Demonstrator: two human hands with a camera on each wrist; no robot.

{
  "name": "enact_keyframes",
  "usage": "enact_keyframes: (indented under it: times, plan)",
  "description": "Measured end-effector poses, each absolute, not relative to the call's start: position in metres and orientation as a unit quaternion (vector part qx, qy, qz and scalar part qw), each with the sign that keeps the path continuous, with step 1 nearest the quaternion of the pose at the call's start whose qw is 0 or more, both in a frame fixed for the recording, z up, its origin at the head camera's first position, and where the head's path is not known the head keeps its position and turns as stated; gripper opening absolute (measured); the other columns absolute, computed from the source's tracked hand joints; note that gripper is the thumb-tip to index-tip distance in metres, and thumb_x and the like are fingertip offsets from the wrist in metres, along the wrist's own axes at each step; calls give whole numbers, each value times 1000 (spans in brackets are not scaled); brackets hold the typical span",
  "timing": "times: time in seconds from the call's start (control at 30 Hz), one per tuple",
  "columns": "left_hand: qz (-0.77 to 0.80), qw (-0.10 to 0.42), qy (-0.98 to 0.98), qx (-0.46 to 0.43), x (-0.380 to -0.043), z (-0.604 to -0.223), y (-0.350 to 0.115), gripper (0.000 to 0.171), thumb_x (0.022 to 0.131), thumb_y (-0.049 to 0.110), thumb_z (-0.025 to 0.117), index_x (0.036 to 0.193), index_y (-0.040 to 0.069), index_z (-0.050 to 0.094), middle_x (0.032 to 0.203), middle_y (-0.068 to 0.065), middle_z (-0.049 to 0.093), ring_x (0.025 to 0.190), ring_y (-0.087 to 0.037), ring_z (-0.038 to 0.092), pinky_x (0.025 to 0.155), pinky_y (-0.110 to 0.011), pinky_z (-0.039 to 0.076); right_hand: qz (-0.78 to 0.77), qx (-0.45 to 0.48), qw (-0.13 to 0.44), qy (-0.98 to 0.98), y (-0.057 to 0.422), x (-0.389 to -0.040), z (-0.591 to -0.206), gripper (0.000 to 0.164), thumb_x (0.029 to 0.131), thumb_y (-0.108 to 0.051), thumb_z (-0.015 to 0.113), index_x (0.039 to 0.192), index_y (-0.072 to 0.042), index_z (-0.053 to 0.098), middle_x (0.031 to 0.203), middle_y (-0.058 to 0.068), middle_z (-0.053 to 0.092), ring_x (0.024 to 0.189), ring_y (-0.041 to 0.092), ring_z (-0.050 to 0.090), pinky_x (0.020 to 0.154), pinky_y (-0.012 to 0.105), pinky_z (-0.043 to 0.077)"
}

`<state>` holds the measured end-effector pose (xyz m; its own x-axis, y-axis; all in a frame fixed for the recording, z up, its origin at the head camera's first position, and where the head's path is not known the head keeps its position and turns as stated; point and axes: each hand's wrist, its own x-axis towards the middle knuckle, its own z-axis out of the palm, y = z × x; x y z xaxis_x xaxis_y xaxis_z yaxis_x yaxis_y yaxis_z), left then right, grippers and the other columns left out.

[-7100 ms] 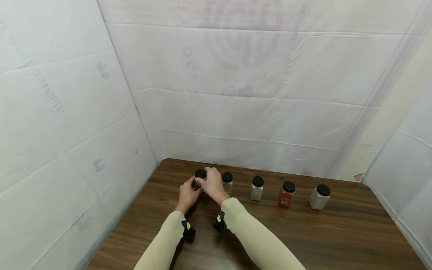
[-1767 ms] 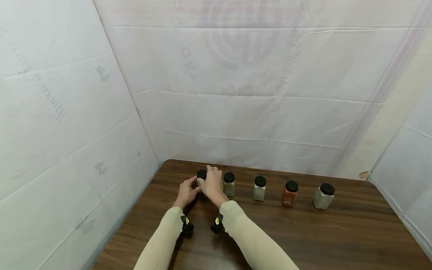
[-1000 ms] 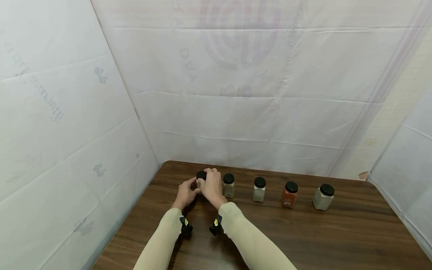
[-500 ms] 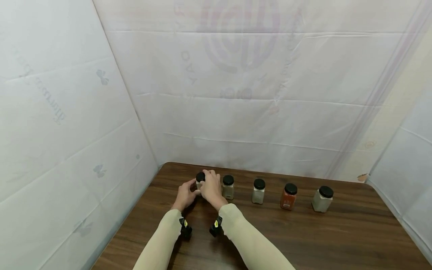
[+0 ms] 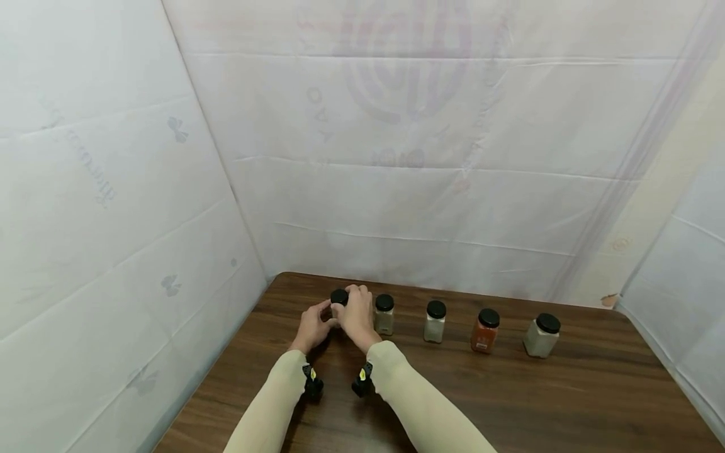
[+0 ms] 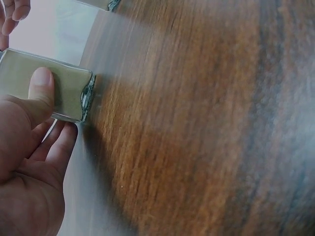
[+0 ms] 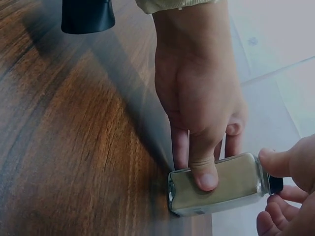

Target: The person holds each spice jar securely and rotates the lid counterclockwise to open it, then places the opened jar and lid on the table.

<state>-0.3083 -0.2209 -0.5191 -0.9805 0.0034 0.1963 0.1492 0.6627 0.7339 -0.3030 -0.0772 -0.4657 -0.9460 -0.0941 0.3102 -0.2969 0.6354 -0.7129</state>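
Currently, two bare hands meet at a small square jar (image 7: 231,178) at the left end of a dark wooden surface (image 5: 510,402), its base seeming to rest there. Clear-sided and filled with greenish-tan powder, it stands upright under a black lid (image 5: 339,296). The left hand (image 5: 311,327) has its fingers wrapped around the lower body, pressing opposite sides. The right hand (image 5: 357,314) pinches the top, its fingers curled about the lid and neck.

The jar looks stiff and fairly light, probably glass or hard clear plastic; if glass, it could chip or crack when dropped. Its smooth sides may be slippery, so the flat faces low on the body seem the steadiest hold, with the rim of the lid the natural place for the other hand.

Rightward stand four more capped jars, spaced apart: a tan jar (image 5: 384,322) near the right hand, a pale jar (image 5: 434,329), a red jar (image 5: 484,338) and a wider whitish jar (image 5: 539,343).
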Motion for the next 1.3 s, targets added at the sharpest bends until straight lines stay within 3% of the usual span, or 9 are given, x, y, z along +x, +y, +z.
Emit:
enact_keyframes:
  times: [0.23, 0.37, 0.73, 0.97, 1.1, 1.3]
  plan:
    - [-416, 96, -903, -48, -311, -521, -221, 55, 93, 9, 77, 143, -3, 57, 132, -22, 66, 123, -38, 63, 103, -53, 50, 402, 132, 89, -902, -79, -306, -464, 43, 99, -6, 68, 141, -3, 60, 139, 18, 55, 125, 36, 53, 96, 46, 53]
    - [-416, 98, -903, -46, -312, -520, -221, 55, 93, 10, 77, 143, -2, 58, 131, -22, 66, 123, -38, 63, 103, -53, 50, 395, 138, 80, -905, -82, -308, -463, 47, 98, 2, 64, 144, -3, 57, 142, 17, 54, 123, 36, 53, 95, 45, 53]
    - [-418, 88, -903, -41, -311, -517, -220, 56, 93, 11, 77, 144, 0, 58, 134, -21, 65, 125, -38, 61, 105, -53, 49, 414, 143, 72, -896, -77, -305, -458, 57, 97, 0, 68, 151, -4, 49, 149, 19, 50, 134, 41, 47, 102, 49, 50]
    - [-419, 80, -904, -40, -308, -518, -220, 58, 93, 12, 78, 145, -1, 56, 136, -21, 64, 126, -38, 61, 106, -52, 48, 437, 118, 93, -887, -77, -304, -460, 50, 94, -16, 77, 139, -3, 59, 134, 21, 56, 123, 39, 55, 95, 51, 53]
    - [-420, 86, -902, -42, -309, -521, -220, 57, 93, 12, 78, 144, -1, 57, 134, -21, 65, 124, -37, 62, 104, -52, 49, 438, 117, 93, -887, -78, -305, -460, 44, 95, -16, 76, 135, -3, 62, 131, 18, 57, 118, 37, 59, 95, 50, 54]
    - [-422, 89, -901, -43, -308, -518, -220, 56, 93, 10, 77, 144, -1, 57, 132, -22, 66, 122, -37, 63, 103, -51, 51, 412, 124, 73, -900, -80, -306, -457, 42, 99, -8, 68, 141, -6, 60, 137, 17, 58, 125, 37, 56, 98, 49, 53]
